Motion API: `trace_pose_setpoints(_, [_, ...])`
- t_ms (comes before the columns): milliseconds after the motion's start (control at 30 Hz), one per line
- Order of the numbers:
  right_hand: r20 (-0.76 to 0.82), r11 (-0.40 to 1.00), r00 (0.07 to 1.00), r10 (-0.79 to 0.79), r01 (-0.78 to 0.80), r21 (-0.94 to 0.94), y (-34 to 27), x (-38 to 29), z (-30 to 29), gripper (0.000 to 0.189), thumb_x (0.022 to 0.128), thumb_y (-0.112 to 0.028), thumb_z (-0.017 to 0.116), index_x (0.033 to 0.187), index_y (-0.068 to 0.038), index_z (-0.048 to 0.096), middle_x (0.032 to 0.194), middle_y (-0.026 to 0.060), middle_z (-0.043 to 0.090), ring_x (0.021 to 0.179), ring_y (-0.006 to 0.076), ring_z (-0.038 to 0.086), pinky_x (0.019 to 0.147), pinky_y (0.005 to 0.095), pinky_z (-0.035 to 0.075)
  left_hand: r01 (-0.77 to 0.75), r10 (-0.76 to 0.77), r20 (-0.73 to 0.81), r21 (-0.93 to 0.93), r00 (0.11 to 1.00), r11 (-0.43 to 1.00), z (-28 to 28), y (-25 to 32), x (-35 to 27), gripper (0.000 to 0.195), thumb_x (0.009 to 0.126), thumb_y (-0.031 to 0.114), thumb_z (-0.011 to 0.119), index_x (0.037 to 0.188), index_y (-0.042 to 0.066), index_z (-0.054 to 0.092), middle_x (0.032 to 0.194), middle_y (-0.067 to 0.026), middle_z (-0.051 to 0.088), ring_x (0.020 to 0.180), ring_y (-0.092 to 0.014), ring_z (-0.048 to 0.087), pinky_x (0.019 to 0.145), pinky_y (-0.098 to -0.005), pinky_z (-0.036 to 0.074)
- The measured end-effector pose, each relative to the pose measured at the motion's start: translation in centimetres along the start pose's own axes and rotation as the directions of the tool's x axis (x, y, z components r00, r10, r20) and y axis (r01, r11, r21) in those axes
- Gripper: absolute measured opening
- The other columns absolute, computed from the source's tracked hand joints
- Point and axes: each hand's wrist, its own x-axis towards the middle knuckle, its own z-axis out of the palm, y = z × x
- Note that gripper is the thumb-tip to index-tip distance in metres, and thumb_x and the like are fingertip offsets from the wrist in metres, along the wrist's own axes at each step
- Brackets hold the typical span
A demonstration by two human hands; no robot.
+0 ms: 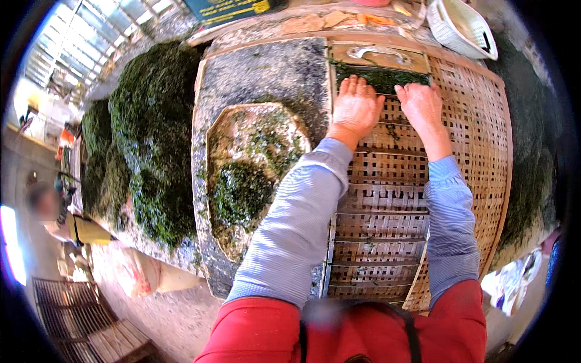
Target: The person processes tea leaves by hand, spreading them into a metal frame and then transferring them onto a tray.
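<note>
A frame with crossbars (381, 152) lies over a woven bamboo mat (472, 136), with a metal handle (379, 52) at its far end. Chopped green seaweed or similar plant matter (386, 80) fills its far section. My left hand (356, 106) lies palm down at the left part of that green layer, fingers fairly straight. My right hand (421, 106) is at the layer's right part, its fingers curled and their tips hidden, so whether it grips anything does not show. Left of the frame, a shallow tray (213, 181) holds a wet green clump (240, 193) and loose bits.
Large green heaps (154, 131) stand at the left, and another dark green heap (526, 149) at the right. A white plastic basket (458, 29) stands at the back right. A person (77, 224) is at the far left, near a bamboo chair (72, 313).
</note>
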Motion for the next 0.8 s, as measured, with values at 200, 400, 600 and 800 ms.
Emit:
trace_pose_setpoints(200, [-0.215,0.425,0.643,-0.735,0.683,0.594,-16.0,-1.2,-3.8,0.026,0.074,-0.024,0.069,0.097,-0.011,0.067,0.090,0.0073,0.065,0.082,0.0221,0.062,0.074,0.0326,0.052,0.078,-0.083,0.079,0.066,0.993,0.995,0.6,-1.0,-1.0,0.047,0.092,0.033,0.039,0.125,0.001,0.046,0.129,-0.0157,0.048,0.127,-0.031,0.037,0.107,-0.0433,0.025])
trace_pose_setpoints(400, [0.052,0.289,0.367,-0.929,0.627,0.723,-23.6,-3.7,-2.3,0.032,0.078,-0.020,0.062,0.109,-0.011,0.062,0.088,0.0129,0.062,0.077,0.0272,0.061,0.070,0.0367,0.052,-0.015,0.014,-0.002,-0.184,1.000,0.983,0.8,1.0,0.0,0.041,0.089,0.027,0.047,0.119,-0.001,0.049,0.122,-0.0208,0.051,0.119,-0.034,0.044,0.103,-0.0434,0.030])
trace_pose_setpoints(600, [-0.126,0.278,0.476,-0.871,0.686,0.672,-26.2,-4.1,-1.2,0.012,0.073,-0.009,0.054,0.065,-0.004,0.060,0.065,0.0145,0.058,0.071,0.0305,0.063,0.062,0.0419,0.051,-0.012,0.005,-0.038,-0.182,0.999,0.983,-1.1,-1.2,-0.7,0.037,0.086,0.021,0.048,0.118,0.003,0.053,0.129,-0.0162,0.047,0.121,-0.034,0.042,0.104,-0.0444,0.030])
trace_pose_setpoints(800, [-0.448,0.605,0.839,-0.308,0.536,0.589,-14.1,0.0,0.3,0.013,0.074,-0.005,0.060,0.085,-0.007,0.067,0.078,0.0092,0.058,0.067,0.0240,0.058,0.061,0.0354,0.050,0.214,-0.189,0.292,-0.056,0.938,0.975,-1.8,0.6,0.8,0.044,0.089,0.026,0.043,0.130,0.010,0.045,0.138,-0.0104,0.038,0.129,-0.025,0.035,0.108,-0.0376,0.025])
